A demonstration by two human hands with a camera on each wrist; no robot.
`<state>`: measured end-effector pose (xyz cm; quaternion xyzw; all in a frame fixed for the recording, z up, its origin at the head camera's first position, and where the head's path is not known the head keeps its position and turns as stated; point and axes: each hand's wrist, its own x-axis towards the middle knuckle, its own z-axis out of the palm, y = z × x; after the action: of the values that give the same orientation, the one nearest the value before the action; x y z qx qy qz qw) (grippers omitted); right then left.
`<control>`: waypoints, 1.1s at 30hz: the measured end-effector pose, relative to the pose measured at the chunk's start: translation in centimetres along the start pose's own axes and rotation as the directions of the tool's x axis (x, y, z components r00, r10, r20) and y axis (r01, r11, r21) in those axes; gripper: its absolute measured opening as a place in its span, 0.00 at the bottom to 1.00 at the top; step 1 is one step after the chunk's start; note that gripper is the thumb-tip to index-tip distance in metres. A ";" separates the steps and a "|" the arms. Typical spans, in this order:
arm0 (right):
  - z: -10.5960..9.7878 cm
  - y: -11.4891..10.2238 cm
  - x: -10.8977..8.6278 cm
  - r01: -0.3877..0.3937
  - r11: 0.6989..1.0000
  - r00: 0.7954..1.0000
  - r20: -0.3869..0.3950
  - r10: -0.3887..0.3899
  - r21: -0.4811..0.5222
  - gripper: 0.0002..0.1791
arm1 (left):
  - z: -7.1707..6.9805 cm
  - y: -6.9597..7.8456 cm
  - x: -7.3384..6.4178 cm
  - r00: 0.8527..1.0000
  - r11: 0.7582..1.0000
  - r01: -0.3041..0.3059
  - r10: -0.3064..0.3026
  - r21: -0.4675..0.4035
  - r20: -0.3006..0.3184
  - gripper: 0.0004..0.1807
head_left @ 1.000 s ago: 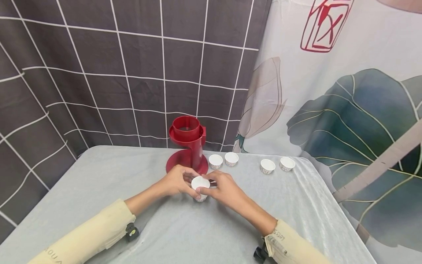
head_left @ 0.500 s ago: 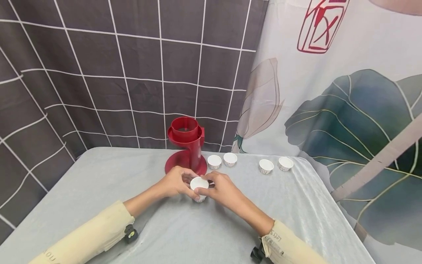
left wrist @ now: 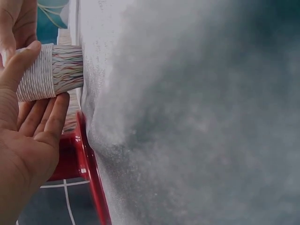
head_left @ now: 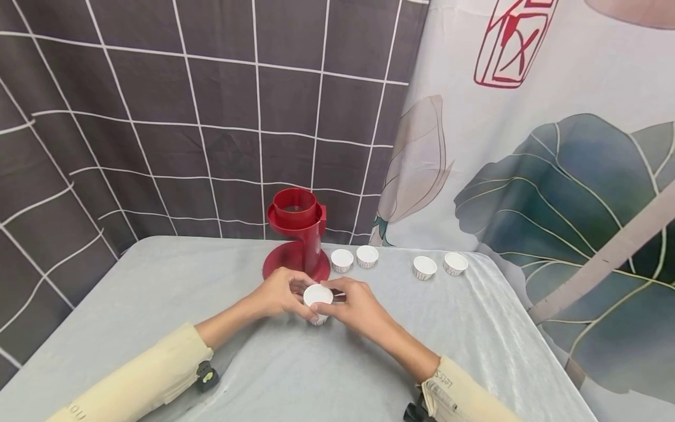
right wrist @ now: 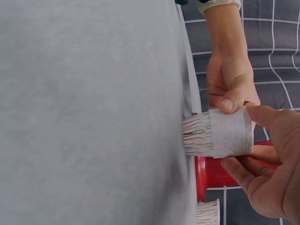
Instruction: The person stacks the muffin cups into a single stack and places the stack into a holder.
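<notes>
A stack of nested white paper baking cups (head_left: 318,293) stands upright on the cloth in front of the red stand, held between both hands. Thin coloured lines mark its lower part, and several rims show as ridges above in the left wrist view. My left hand (head_left: 282,295) curls round the stack from the left, thumb on the near side. From the right, my right hand (head_left: 354,302) pinches its upper part, thumb across the front. In the right wrist view, the right fingers (right wrist: 239,171) touch the stack's (right wrist: 229,133) side near the rims.
A red two-tier plastic stand (head_left: 314,246) with a round base and ring top rises just behind the hands. Single paper cups stand apart to its right: one cup (head_left: 342,261), a second cup (head_left: 367,257), and a pair farther right (head_left: 424,268). Grey cloth (head_left: 295,375) covers the table.
The head view has shifted very slightly. Both hands keep the same hold on the stack of paper cups.
</notes>
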<state>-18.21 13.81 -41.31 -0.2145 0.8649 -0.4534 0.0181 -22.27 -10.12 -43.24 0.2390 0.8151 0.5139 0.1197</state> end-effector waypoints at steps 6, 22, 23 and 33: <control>-0.4 0.8 -0.4 -0.015 0.997 0.999 -0.030 0.018 0.075 0.27 | -0.1 0.0 -0.1 1.000 1.000 -0.012 0.013 -0.029 0.011 0.28; -4.0 2.1 -0.9 -0.089 0.995 0.989 -0.115 0.093 0.038 0.30 | -0.1 -0.2 -0.1 1.000 0.999 -0.014 0.015 -0.052 0.024 0.31; -4.2 2.2 -0.9 -0.093 0.995 0.987 -0.126 0.095 0.027 0.30 | -0.1 -0.2 0.0 1.000 0.999 -0.011 0.013 -0.052 0.025 0.31; -5.9 3.1 -1.0 -0.110 0.994 0.977 -0.184 0.106 -0.014 0.29 | -0.2 0.3 0.1 0.999 0.995 0.032 -0.031 -0.095 0.009 0.31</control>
<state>-19.68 20.30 -40.44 -0.1247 0.8788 -0.4589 -0.0397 -22.33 -10.15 -42.84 0.2220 0.7929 0.5494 0.1419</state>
